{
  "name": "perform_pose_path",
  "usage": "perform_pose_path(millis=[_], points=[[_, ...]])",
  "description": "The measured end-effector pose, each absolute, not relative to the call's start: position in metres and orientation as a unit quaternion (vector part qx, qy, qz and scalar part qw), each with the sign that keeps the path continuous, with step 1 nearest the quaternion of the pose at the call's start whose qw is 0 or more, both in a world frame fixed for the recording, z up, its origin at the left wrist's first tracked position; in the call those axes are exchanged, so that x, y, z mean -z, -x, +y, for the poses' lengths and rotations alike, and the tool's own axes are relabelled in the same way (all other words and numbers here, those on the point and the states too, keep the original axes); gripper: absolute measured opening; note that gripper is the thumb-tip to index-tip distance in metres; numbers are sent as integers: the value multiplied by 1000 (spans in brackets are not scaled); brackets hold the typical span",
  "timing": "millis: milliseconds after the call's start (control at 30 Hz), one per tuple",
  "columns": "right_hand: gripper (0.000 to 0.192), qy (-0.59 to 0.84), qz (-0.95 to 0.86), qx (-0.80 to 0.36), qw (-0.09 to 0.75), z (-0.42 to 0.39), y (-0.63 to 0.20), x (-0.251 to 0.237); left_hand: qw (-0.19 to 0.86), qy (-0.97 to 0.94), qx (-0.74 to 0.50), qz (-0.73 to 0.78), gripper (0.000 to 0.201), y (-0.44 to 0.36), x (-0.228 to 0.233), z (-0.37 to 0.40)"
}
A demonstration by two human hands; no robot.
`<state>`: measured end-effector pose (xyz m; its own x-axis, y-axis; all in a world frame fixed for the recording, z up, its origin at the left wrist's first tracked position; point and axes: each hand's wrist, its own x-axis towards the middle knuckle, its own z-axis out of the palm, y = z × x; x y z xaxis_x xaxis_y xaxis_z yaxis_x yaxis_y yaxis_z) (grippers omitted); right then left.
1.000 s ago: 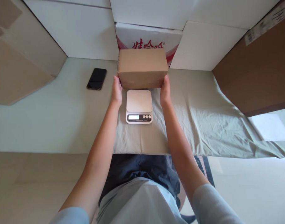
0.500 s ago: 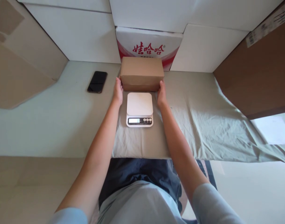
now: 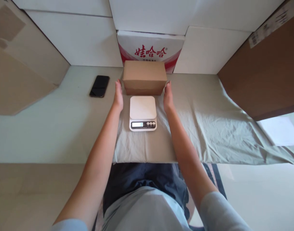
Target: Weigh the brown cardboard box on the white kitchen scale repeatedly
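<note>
A closed brown cardboard box (image 3: 145,78) stands on the cloth-covered table, just behind a white digital kitchen scale (image 3: 143,110). The scale's platform is bare and its lit display appears to read 0. My left hand (image 3: 118,95) is beside the box's left end, fingers stretched forward, with a small gap between palm and cardboard. At the right end, my right hand (image 3: 168,96) is held upright with straight fingers, close to the box but not gripping it. Both hands are open and hold nothing.
A black smartphone (image 3: 99,86) lies left of my left hand. White panels and a red-and-white printed carton (image 3: 150,48) line the back. Large brown cardboard boxes flank the table at left (image 3: 29,64) and right (image 3: 264,77). Greenish cloth (image 3: 209,128) wrinkles toward the right.
Both hands have come off the ends of the cardboard box and moved slightly outward. The box stays behind the scale. The whole view has shifted slightly.
</note>
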<state>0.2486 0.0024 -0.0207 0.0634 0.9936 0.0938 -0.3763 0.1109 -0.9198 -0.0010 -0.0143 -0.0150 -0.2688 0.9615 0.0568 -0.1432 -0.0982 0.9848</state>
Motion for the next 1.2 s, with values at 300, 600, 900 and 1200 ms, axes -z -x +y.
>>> perform_pose_path(millis=[300, 600, 900, 1200], points=[[72, 396, -406, -549, 614, 9, -242, 27, 485, -413, -594, 491, 81, -7, 3, -24], [78, 354, -460, -506, 638, -16, -242, -15, 477, -437, -602, 468, 82, -3, -22, -44], [69, 377, -479, -508, 609, -129, -255, -43, 464, -447, -609, 463, 97, -19, -39, -145], [67, 394, -448, -532, 600, -163, -256, -29, 472, -427, -608, 475, 102, -25, -31, -182]])
